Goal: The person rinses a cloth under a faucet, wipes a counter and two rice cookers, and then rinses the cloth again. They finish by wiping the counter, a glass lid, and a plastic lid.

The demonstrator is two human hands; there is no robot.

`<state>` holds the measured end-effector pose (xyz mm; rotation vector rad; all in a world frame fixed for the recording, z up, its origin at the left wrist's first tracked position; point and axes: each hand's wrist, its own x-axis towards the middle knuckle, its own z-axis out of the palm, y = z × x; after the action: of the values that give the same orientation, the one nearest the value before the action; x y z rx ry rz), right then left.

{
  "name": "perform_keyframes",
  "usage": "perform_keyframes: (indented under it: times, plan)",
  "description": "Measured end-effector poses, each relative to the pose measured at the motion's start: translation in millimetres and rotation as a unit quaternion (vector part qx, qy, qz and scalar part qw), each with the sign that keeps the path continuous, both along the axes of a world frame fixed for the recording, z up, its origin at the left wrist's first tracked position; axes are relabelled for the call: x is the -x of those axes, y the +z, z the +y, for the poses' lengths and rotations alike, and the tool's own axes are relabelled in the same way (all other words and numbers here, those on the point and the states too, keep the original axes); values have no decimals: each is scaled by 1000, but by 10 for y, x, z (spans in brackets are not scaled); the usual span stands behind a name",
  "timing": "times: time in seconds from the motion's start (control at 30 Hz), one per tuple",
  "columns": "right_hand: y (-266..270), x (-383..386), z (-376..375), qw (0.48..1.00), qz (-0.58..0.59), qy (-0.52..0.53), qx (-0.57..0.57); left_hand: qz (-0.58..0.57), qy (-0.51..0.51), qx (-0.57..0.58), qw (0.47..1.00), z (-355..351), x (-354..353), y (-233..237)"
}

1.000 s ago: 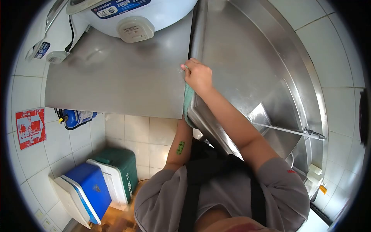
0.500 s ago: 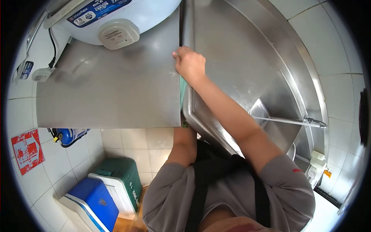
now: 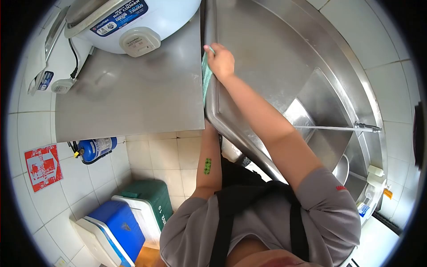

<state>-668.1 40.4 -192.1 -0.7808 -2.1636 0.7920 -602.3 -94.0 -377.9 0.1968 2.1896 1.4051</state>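
My right hand (image 3: 221, 60) is closed on the top end of a green cloth (image 3: 206, 78). The cloth hangs in the narrow gap between the steel table (image 3: 133, 102) and the raised rim of the steel sink counter (image 3: 212, 95). My right forearm reaches across the counter's corner. My left forearm, with a green patch on it, goes up below the table's near corner, and the left hand is hidden there.
A large rice cooker (image 3: 147, 22) stands on the table's far side. Water runs from a faucet (image 3: 367, 127) into the sink at right. A blue cooler (image 3: 118, 227), a green cooler (image 3: 153, 200) and a blue extinguisher (image 3: 95, 149) are at lower left.
The view has shifted a little. More of the green cloth shows below my right hand, which stays at the gap. More of my left forearm and its green patch has come into view.
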Motion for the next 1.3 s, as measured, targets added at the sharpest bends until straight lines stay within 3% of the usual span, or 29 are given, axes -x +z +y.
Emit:
perform_keyframes:
  times: [0.13,0.3,0.47,0.53,0.6,0.67,0.77,0.8,0.93,0.97,1.0,1.03,1.07,1.1,1.13,1.17,1.2,1.23,1.27,1.3]
  plan:
    - [-81,155,104,998,28,22,-47,-3,-9,4,1000,-18,100,-76]
    - [26,826,547,988,-112,-109,-5,-5,-31,7,999,149,265,-253]
    - [153,1052,679,976,-175,-124,30,-19,-45,26,998,115,321,-393]
    - [296,912,563,943,-216,71,244,-18,-44,32,998,32,331,-377]
    - [332,622,255,924,-149,67,346,-15,-44,37,998,-70,324,-325]
    - [142,366,65,945,-171,146,238,-10,-44,39,998,-145,333,-235]
    - [238,97,-107,949,-104,116,274,7,-52,39,998,-228,360,-59]
    - [253,127,-36,873,4,89,479,15,-58,39,997,-235,382,11]
    - [401,205,67,866,-38,116,485,46,-87,47,994,-164,388,183]
    - [425,254,110,954,2,59,295,56,-103,58,991,-126,370,164]
    - [424,257,139,995,40,-4,87,80,-137,96,983,-128,324,141]
    - [409,199,191,996,41,-4,84,122,-196,169,958,-200,233,121]
    - [524,74,266,986,41,69,147,193,-289,272,897,-242,138,86]
    - [623,-79,325,966,40,141,211,209,-342,337,852,-439,-7,-43]
    - [680,-286,352,947,59,176,261,183,-344,372,842,-676,-158,-181]
    - [661,-494,379,936,42,190,294,8,-117,214,970,-1199,-310,-763]
    - [641,-674,422,924,27,205,322,-94,153,-15,984,-1685,-462,-1254]
    - [596,-859,413,920,15,200,337,-88,153,-19,984,-1986,-545,-1104]
    - [522,-1056,365,915,3,194,355,-11,114,181,977,-2283,-640,-837]
    - [482,-1254,331,903,-30,218,370,65,70,374,923,-2564,-745,-586]
